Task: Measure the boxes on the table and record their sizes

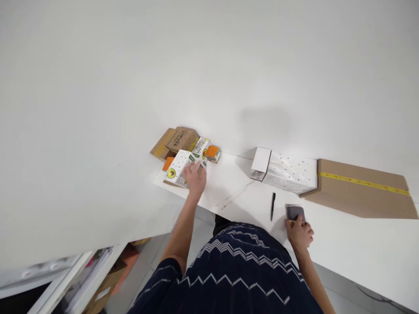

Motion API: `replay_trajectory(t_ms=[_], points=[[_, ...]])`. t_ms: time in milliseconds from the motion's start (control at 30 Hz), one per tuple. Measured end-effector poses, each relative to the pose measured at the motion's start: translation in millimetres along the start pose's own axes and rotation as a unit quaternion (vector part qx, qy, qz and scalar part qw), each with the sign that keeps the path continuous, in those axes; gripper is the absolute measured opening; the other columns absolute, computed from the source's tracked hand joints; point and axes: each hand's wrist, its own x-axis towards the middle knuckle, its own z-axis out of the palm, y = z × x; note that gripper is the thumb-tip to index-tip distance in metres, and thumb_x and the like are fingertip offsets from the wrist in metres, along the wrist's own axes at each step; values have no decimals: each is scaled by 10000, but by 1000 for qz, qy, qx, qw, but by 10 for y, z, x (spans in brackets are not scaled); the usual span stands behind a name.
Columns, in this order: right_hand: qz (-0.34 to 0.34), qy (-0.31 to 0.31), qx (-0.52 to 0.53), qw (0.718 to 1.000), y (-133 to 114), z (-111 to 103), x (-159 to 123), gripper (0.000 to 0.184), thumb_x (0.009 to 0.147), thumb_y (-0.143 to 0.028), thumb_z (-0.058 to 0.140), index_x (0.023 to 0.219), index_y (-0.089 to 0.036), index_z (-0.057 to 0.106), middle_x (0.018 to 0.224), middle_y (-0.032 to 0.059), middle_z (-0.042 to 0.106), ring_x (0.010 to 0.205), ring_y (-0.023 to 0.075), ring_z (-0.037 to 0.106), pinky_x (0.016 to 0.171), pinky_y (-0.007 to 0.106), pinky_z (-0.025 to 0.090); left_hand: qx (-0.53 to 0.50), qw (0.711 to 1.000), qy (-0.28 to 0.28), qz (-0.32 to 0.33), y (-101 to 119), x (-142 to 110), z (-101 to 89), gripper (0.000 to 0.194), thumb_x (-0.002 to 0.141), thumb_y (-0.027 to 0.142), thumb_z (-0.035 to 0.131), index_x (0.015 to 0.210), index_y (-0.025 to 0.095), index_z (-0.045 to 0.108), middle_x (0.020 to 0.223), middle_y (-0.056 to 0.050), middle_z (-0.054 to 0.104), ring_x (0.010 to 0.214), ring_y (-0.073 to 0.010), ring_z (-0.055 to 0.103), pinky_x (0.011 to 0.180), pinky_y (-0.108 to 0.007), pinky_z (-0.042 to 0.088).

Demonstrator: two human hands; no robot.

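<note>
My left hand (195, 178) reaches over the left part of the table, its fingers apart at the near side of a white box (180, 163) printed with an avocado. Whether the fingertips touch that box, I cannot tell. Just behind it stands a second white printed box (202, 147), with a small stack of orange-topped packets (213, 153) on its right. On the table's front part, my right hand (299, 234) has its fingers on a small dark-grey flat rectangular item (294, 212), whose kind is unclear. A black pen (273, 206) lies to the left of that item.
Open brown cardboard boxes (182, 138) stand at the back left, near an orange piece (168, 163). A white speckled box (290, 173) with a raised flap (261, 159) meets a long brown carton (363, 187) with yellow tape on the right. The white table's (235, 187) front edge runs by my body.
</note>
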Motion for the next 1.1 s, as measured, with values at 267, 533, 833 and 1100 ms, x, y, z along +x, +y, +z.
replay_trajectory(t_ms=[267,533,833,1100], points=[[-16,45,6,999,-6,43,-10,615,841,-509,433,1356,-175,422,1215,244,444,1082,404,438,767,560,401,177,971,-58,-148,-628,110,-355,688,759,436,611,1377,215,404,1399,-174,323,1249,-393,289,974,-548,327],[-21,70,-11,997,-18,91,-35,590,848,-483,430,1339,-154,441,1205,233,449,1049,380,445,765,539,397,192,973,-72,-104,-737,100,-301,675,785,390,587,1390,169,383,1365,-211,305,1195,-394,313,952,-532,345],[-25,96,-11,995,1,148,-37,597,839,-496,445,1333,-161,447,1204,230,448,1042,376,443,756,534,388,195,964,-115,-140,-721,194,-393,702,759,456,616,1378,205,401,1199,-186,430,1167,-370,371,967,-508,303],[-30,104,11,994,32,156,-48,637,824,-535,440,1342,-164,442,1220,241,440,1043,405,443,756,557,378,136,957,-122,-226,-656,229,-514,710,707,481,667,1345,257,452,1214,-165,468,1174,-356,410,944,-477,365]])
